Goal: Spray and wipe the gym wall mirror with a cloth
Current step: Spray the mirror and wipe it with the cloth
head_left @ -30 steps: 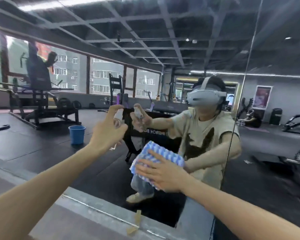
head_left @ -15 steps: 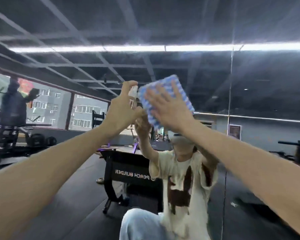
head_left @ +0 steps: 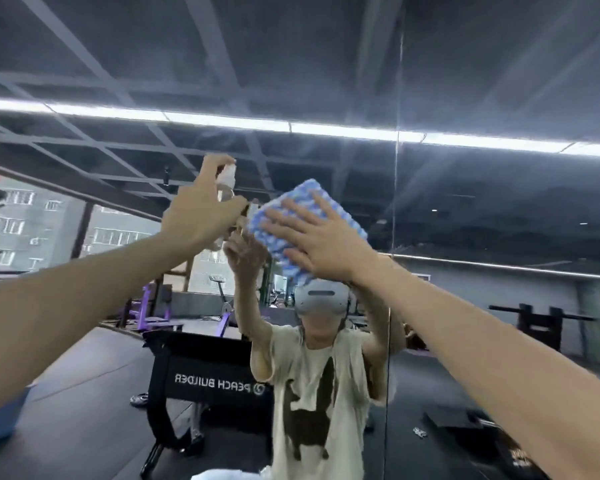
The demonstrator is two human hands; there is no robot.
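The wall mirror (head_left: 482, 220) fills the view and reflects the gym and a person in a headset. My left hand (head_left: 201, 213) is raised high and grips a small clear spray bottle (head_left: 226, 183), a finger on its white top, nozzle toward the glass. My right hand (head_left: 321, 242) lies flat with spread fingers on a blue-and-white patterned cloth (head_left: 303, 209), pressing it against the mirror just right of the bottle. Much of the cloth is covered by the hand.
A vertical seam (head_left: 395, 237) between mirror panels runs just right of the cloth. The glass reflects a black "PEACH BUILDER" bench (head_left: 208, 379), purple machines, windows at left and a ceiling light strip. A blue bucket (head_left: 0, 415) shows at the lower left edge.
Both hands rose from waist height to above head height on the mirror. In the last half second the cloth slid slightly right and down, and the bottle stayed beside it.
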